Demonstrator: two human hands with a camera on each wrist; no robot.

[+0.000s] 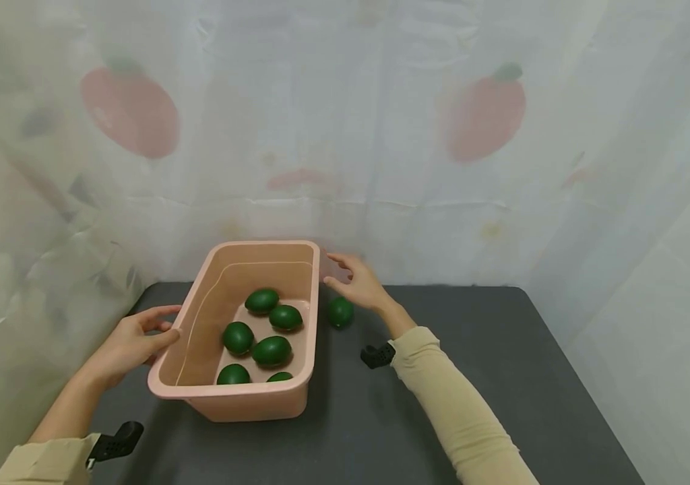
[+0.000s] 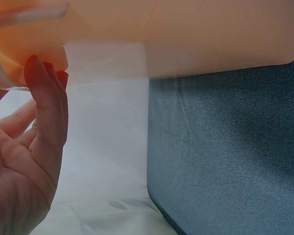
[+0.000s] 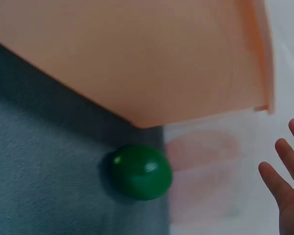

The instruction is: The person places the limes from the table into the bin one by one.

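Observation:
A pink plastic tub (image 1: 199, 316) stands on the dark grey table (image 1: 503, 377) and holds several dark green egg-shaped fruits (image 1: 271, 350). One more green fruit (image 1: 341, 312) lies on the table just right of the tub, also seen in the right wrist view (image 3: 141, 171). My left hand (image 1: 139, 337) is at the tub's left rim with straight fingers (image 2: 46, 98), their tips touching under the rim (image 2: 19, 73). My right hand (image 1: 357, 283) hovers open beside the tub's far right corner, just above and behind the loose fruit, holding nothing.
A pale curtain (image 1: 381, 135) printed with red fruit hangs close behind and around the table. The tub sits near the table's back left corner. Bare table surface stretches to the right and front of the tub.

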